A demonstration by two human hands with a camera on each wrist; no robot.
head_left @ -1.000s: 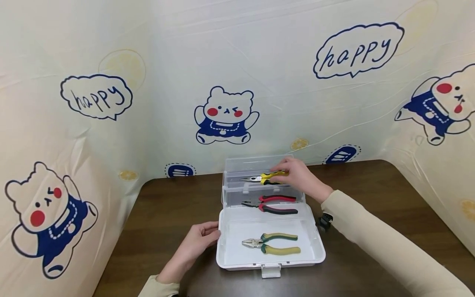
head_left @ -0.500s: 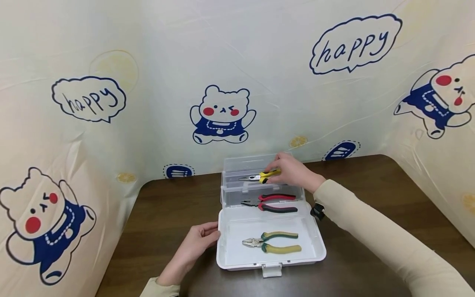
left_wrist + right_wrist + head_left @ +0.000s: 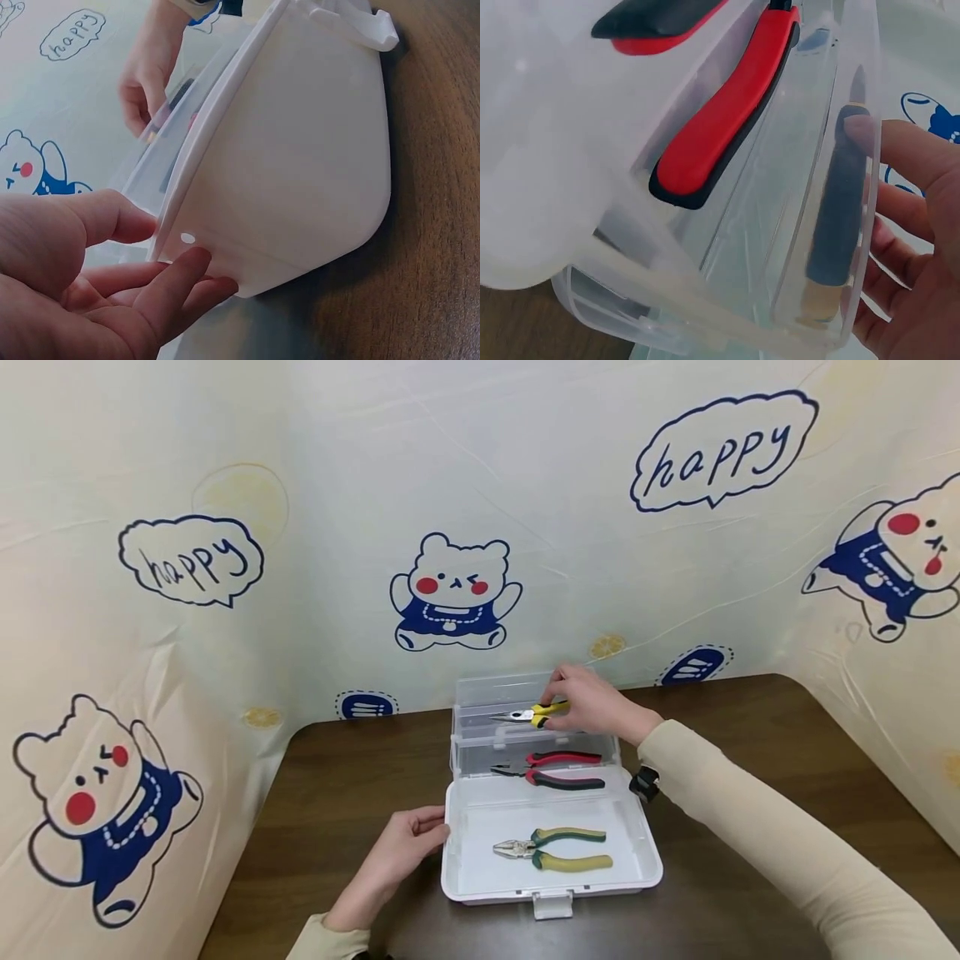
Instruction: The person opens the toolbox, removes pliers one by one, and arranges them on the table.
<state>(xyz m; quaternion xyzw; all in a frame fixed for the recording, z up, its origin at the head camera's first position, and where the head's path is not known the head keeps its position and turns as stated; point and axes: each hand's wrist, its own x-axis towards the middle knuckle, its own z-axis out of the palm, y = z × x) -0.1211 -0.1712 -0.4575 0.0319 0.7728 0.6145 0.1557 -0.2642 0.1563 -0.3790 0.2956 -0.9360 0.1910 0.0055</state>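
A white toolbox stands unfolded, with clear tiered trays rising behind its base. My left hand pinches the box's left edge, thumb at the rim and fingers against the outer wall. At the top tray, my right hand grips the handles of yellow-and-black needle-nose pliers, whose jaws point left. The right wrist view shows the thumb on a handle behind the clear wall. Red-and-black pliers lie in the middle tray. Green-and-yellow combination pliers lie in the base.
The box rests on a dark brown wooden table. A pale printed curtain hangs behind the table and along both sides. At the box's front edge, a white latch hangs down over the table.
My right hand has slid left along the yellow pliers, covering more of their handles. The pliers lie nearly where they were. My left hand keeps its hold on the box edge.
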